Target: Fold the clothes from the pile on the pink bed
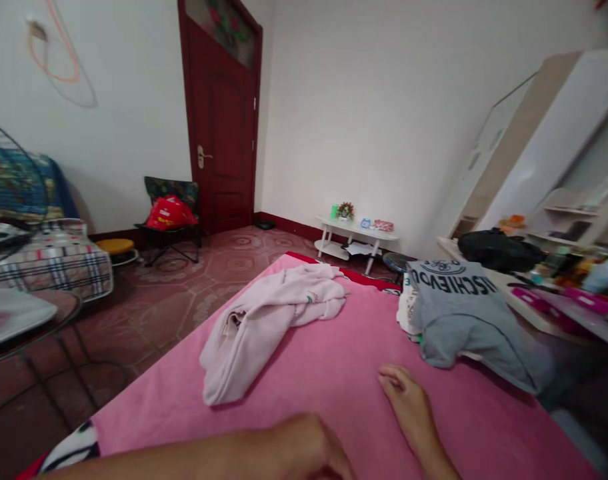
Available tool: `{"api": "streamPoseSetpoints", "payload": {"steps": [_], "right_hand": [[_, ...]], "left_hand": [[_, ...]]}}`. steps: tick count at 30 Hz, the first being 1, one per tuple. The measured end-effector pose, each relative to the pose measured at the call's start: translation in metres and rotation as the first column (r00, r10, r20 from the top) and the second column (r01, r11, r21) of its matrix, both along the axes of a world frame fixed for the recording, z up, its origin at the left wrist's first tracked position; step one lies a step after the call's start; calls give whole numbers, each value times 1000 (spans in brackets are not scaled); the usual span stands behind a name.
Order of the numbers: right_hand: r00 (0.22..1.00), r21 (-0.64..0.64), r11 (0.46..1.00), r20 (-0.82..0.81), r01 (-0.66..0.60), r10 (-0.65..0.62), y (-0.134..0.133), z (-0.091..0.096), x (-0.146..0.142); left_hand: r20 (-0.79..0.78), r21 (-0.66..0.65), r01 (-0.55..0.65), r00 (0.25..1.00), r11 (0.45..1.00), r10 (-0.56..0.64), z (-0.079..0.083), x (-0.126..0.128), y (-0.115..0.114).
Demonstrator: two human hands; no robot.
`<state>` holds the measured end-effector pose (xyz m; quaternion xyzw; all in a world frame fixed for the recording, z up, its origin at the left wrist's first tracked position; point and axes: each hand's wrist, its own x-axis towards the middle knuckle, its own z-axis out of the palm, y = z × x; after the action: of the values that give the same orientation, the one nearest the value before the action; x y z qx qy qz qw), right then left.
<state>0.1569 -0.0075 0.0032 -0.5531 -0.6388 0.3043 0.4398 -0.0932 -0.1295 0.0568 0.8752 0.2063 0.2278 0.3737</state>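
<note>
My right hand (408,402) lies flat on the pink bed cover (334,373), fingers stretched out, holding nothing. It rests just left of a crumpled grey T-shirt with dark lettering (459,313). My left hand (311,445) comes in from the lower left above the cover. Its fingers bend down past the picture's bottom edge, so its grip is hidden. A pale pink garment (264,320) lies bunched on the cover, ahead and left of both hands. Neither hand touches it.
A white low table (357,235) stands by the far wall. A folding chair holds a red bag (169,213) beside the dark red door (224,120). A cluttered shelf with a black bag (499,250) runs along the right. Tiled floor (149,300) lies left of the bed.
</note>
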Motion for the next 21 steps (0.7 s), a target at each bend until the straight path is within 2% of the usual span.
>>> {"api": "streamPoseSetpoints", "payload": {"steps": [1,2,3,4,5,6,7,8,10,12,13,15,16,17,18,19,20,21], "right_hand": [[1000,19,1000,15,-7,7,0,-6,1],[1000,20,1000,20,-21,21,-1,-10,3],[999,5,999,15,-37,37,-2,-12,4],[999,-19,998,-1,-54,54,-2,-12,6],[997,-40,997,-25,-69,68,-2,-12,7],[996,-55,995,-55,-78,75,-2,-12,9],[994,-65,995,-85,-78,73,0,-13,10],[991,-71,995,-111,-77,69,1,-13,10],[988,-75,993,-136,-86,75,3,-15,11],[988,-84,994,-142,-73,61,2,-14,10],[990,-64,997,-139,-40,31,-1,-12,9],[993,100,993,-110,62,-51,-8,-4,6],[995,238,967,-64,90,-77,-13,1,3],[997,383,922,17,65,-77,-18,7,0],[990,500,866,127,-12,-59,-23,12,-3],[966,564,816,257,-129,-24,-27,16,-6],[921,570,779,389,-260,22,-31,19,-8],[863,544,750,500,-376,70,-33,20,-9]], "left_hand": [[-20,73,-144,989,987,145,17,-22,0],[-12,163,-330,942,930,336,33,-43,3],[27,258,-527,841,809,540,47,-62,9],[37,349,-680,698,645,715,57,-80,18],[41,446,-756,552,479,833,65,-96,29],[6,502,-785,422,362,907,70,-110,41],[-74,517,-800,313,305,947,73,-121,54],[-161,514,-808,237,287,958,75,-129,66],[-299,474,-825,180,309,937,79,-133,85],[-322,456,-822,205,341,924,83,-115,93],[-301,456,-810,248,367,921,85,-99,91],[-272,445,-755,399,482,876,82,-55,78],[-243,435,-672,554,600,796,76,-30,67],[-239,426,-554,693,715,680,67,-4,56],[-241,427,-423,799,799,552,56,20,44],[-255,424,-307,862,852,438,45,41,34],[-312,405,-150,904,902,291,33,57,24],[-373,381,-4,914,924,158,24,68,17]]}}
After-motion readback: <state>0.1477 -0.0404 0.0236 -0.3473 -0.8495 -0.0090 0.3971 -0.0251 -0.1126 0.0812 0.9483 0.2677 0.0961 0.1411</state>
